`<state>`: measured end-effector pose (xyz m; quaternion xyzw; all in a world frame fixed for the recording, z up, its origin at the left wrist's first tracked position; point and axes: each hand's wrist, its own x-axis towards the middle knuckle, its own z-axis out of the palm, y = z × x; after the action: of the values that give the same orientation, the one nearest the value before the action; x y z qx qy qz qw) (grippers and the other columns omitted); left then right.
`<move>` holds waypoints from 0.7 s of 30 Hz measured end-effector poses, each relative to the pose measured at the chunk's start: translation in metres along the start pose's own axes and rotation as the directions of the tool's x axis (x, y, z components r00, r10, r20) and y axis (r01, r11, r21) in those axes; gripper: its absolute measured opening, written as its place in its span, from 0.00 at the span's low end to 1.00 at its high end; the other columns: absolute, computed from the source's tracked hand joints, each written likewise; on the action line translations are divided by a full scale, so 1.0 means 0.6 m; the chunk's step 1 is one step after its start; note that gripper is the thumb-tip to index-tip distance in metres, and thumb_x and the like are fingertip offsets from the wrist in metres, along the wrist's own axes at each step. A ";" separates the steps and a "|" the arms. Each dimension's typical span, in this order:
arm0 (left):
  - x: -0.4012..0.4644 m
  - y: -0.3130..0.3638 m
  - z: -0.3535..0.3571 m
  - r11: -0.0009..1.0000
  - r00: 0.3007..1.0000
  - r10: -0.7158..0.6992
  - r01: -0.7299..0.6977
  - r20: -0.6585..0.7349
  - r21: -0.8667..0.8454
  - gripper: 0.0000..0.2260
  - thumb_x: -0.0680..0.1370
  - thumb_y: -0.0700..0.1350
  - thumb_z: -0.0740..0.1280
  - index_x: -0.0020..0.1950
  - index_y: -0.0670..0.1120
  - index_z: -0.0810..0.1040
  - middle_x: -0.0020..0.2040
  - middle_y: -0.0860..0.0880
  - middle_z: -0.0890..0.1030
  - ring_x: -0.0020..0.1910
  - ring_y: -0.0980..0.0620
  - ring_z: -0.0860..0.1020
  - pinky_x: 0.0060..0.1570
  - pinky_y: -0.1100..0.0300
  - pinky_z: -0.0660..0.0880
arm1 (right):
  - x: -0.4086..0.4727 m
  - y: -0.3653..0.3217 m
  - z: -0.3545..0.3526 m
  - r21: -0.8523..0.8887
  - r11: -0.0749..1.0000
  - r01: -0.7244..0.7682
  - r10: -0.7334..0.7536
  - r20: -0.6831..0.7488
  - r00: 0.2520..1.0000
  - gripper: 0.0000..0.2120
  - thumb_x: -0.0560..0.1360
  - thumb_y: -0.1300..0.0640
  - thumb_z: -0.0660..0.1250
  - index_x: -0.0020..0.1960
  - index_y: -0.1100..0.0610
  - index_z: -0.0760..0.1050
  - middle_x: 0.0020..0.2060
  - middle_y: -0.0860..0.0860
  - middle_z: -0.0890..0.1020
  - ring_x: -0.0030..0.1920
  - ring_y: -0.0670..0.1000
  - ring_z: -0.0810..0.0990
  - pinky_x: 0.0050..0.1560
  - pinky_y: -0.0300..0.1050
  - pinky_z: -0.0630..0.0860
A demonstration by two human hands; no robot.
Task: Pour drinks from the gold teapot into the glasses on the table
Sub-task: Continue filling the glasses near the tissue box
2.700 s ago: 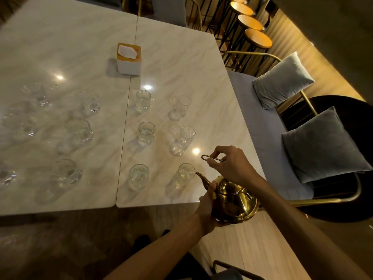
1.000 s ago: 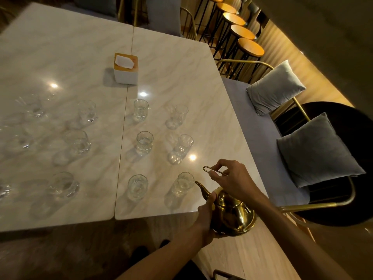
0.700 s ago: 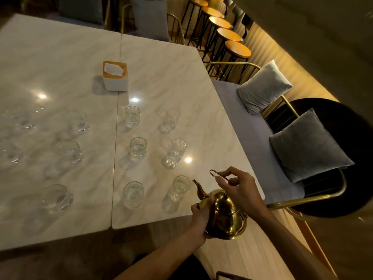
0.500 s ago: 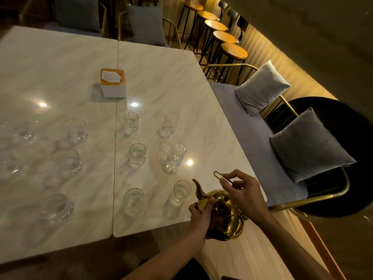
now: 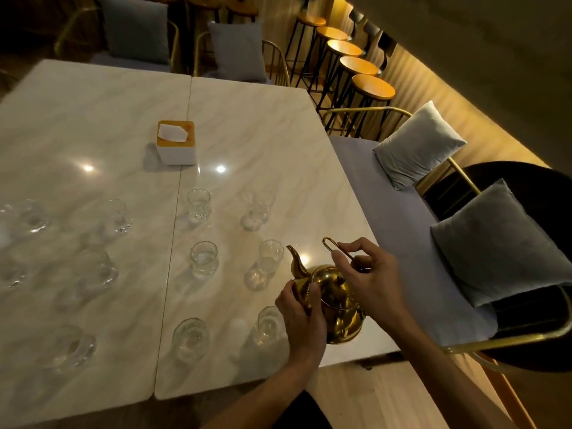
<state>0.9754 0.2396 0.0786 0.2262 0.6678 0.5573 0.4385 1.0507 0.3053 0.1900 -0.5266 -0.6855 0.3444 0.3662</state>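
Observation:
The gold teapot [image 5: 339, 305] hangs over the near right part of the marble table [image 5: 247, 134], spout up and pointing toward the middle glass [image 5: 270, 255] of the right column. My right hand [image 5: 368, 280] grips its thin looped handle. My left hand [image 5: 301, 320] cups the pot's body below the spout. The nearest right glass [image 5: 267, 325] stands just left of my left hand. Another near glass [image 5: 189, 335] and a middle glass [image 5: 203, 258] form the column to the left. Several more glasses stand farther left, blurred.
A white tissue box [image 5: 176, 142] with a wooden top sits at the table's middle seam. A bench with two grey cushions [image 5: 507, 243] runs along the right side. Bar stools [image 5: 371, 88] line the back right. Cushioned chairs stand at the far edge.
The teapot and both hands have moved forward over the table, from beside the nearest right glass up to the middle one. The view has tilted up, so the table sits lower.

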 end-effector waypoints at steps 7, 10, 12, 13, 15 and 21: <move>0.075 0.019 0.069 0.998 0.993 -0.011 0.017 -0.116 0.053 0.31 0.76 0.66 0.59 0.74 0.52 0.60 0.70 0.49 0.65 0.61 0.54 0.71 0.57 0.60 0.75 | 0.107 0.021 -0.015 0.025 0.998 0.056 -0.060 0.192 0.980 0.06 0.76 0.55 0.73 0.53 0.53 0.81 0.30 0.40 0.82 0.32 0.45 0.84 0.35 0.32 0.77; 0.094 0.022 0.094 0.998 0.988 -0.046 0.039 -0.146 -0.048 0.42 0.68 0.76 0.56 0.73 0.52 0.61 0.68 0.49 0.67 0.62 0.52 0.73 0.55 0.64 0.74 | 0.142 0.031 -0.021 0.034 0.996 0.084 -0.090 0.285 0.954 0.06 0.76 0.57 0.73 0.52 0.56 0.81 0.27 0.39 0.80 0.29 0.42 0.80 0.32 0.30 0.74; 0.107 0.016 0.114 0.992 0.982 -0.087 0.070 -0.168 -0.104 0.42 0.68 0.77 0.57 0.74 0.53 0.60 0.69 0.48 0.67 0.63 0.51 0.73 0.56 0.62 0.75 | 0.163 0.039 -0.023 0.039 0.995 0.093 -0.101 0.352 0.930 0.06 0.76 0.59 0.73 0.52 0.56 0.81 0.25 0.39 0.79 0.28 0.41 0.79 0.31 0.29 0.73; 0.111 0.013 0.122 0.989 0.980 -0.102 0.082 -0.169 -0.120 0.40 0.71 0.75 0.58 0.75 0.53 0.60 0.70 0.48 0.67 0.64 0.50 0.73 0.58 0.60 0.75 | 0.170 0.042 -0.025 0.039 0.995 0.095 -0.103 0.371 0.923 0.06 0.76 0.59 0.73 0.52 0.56 0.81 0.25 0.39 0.79 0.28 0.41 0.79 0.31 0.29 0.73; 0.118 0.007 0.139 0.987 0.975 -0.117 0.093 -0.190 -0.130 0.32 0.77 0.67 0.59 0.75 0.52 0.59 0.70 0.47 0.67 0.65 0.49 0.73 0.61 0.56 0.76 | 0.185 0.052 -0.025 0.018 0.994 0.111 -0.109 0.397 0.911 0.06 0.75 0.57 0.74 0.51 0.54 0.81 0.26 0.42 0.79 0.31 0.41 0.81 0.32 0.31 0.75; 0.138 -0.002 0.163 0.964 0.957 -0.169 0.111 -0.236 -0.241 0.43 0.66 0.76 0.58 0.74 0.52 0.61 0.67 0.49 0.69 0.64 0.49 0.74 0.64 0.51 0.77 | 0.219 0.079 -0.015 -0.004 0.993 0.118 -0.103 0.459 0.883 0.07 0.75 0.53 0.74 0.52 0.51 0.80 0.29 0.49 0.81 0.31 0.47 0.82 0.33 0.36 0.78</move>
<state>1.0152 0.3580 0.0504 0.0537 0.6654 0.6212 0.4105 1.0577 0.4440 0.1722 -0.3966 -0.7868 0.4263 0.2048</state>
